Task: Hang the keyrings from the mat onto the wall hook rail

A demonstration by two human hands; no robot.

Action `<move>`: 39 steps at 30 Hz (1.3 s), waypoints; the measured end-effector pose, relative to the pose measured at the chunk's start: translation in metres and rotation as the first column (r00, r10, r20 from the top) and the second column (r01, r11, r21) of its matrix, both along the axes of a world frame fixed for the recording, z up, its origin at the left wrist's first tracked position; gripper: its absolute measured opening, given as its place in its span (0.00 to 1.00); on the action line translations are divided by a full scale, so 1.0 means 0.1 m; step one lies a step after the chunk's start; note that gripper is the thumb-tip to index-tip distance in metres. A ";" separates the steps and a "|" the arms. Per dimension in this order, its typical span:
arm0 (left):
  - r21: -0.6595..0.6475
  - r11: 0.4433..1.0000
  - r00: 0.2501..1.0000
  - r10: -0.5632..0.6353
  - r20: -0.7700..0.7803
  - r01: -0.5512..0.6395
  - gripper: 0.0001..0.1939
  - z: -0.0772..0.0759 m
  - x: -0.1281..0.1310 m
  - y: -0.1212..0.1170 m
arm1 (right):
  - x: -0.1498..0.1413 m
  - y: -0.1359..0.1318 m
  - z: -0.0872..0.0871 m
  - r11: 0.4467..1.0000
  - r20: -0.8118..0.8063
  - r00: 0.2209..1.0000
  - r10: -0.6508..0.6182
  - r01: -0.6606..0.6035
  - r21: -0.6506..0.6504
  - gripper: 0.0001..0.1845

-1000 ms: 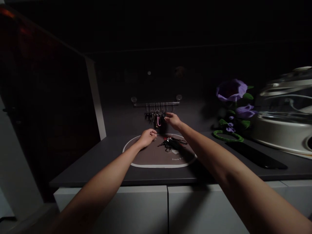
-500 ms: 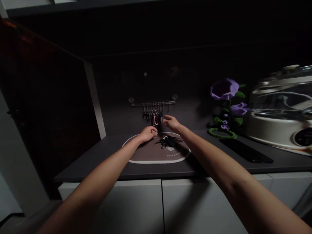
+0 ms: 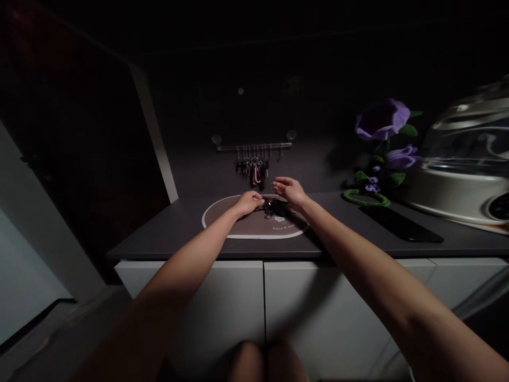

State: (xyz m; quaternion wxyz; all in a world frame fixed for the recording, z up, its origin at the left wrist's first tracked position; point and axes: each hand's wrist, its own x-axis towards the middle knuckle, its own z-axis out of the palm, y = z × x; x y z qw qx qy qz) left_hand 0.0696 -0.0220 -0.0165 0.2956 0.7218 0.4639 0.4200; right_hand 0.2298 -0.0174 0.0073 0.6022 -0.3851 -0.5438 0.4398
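Your left hand [image 3: 248, 202] is curled against the bunch of keys [image 3: 276, 208] on the oval mat [image 3: 242, 227], can't tell if it's gripping. Your right hand [image 3: 288, 190] is open, just above the keys. More keys [image 3: 254, 172] hang from the wall rail [image 3: 254, 147] behind.

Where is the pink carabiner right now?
In the head view, the pink carabiner hangs among the metal keys on the wall-mounted hook rail, above the oval brown mat and the person's left hand.
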 end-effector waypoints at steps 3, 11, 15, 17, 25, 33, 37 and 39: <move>0.030 0.998 0.996 -0.046 -0.071 0.048 0.09 -0.03 -0.04 -0.02 | 0.02 0.01 -0.11 0.995 0.128 0.989 -0.069 0.059 0.077 0.11; 0.024 0.968 0.941 -0.237 -0.243 0.250 0.11 -0.08 -0.13 0.03 | 0.03 0.04 -0.19 0.935 0.586 0.753 -0.299 0.110 0.336 0.12; 0.072 0.961 0.933 -0.238 -0.271 0.266 0.10 -0.08 -0.18 0.06 | 0.02 0.00 -0.18 0.934 0.691 0.649 -0.318 0.090 0.345 0.13; 0.109 0.959 0.933 -0.223 -0.282 0.262 0.10 -0.09 -0.19 0.09 | 0.01 0.00 -0.17 0.931 0.708 0.625 -0.330 0.093 0.352 0.13; 0.188 0.982 0.975 0.013 -0.221 0.030 0.07 -0.11 -0.17 0.19 | 0.03 0.00 -0.16 0.925 0.698 0.625 -0.349 0.110 0.363 0.12; 0.211 0.974 0.990 0.108 -0.088 -0.087 0.06 -0.06 -0.19 0.20 | 0.03 0.03 -0.17 0.916 0.705 0.609 -0.364 0.097 0.390 0.12; 0.143 0.983 0.992 0.113 0.052 -0.120 0.06 -0.05 -0.17 0.23 | 0.02 0.03 -0.17 0.918 0.711 0.604 -0.360 0.093 0.386 0.12; 0.096 0.986 0.983 0.118 0.144 -0.132 0.05 -0.04 -0.16 0.23 | 0.01 0.02 -0.16 0.918 0.712 0.603 -0.359 0.092 0.386 0.12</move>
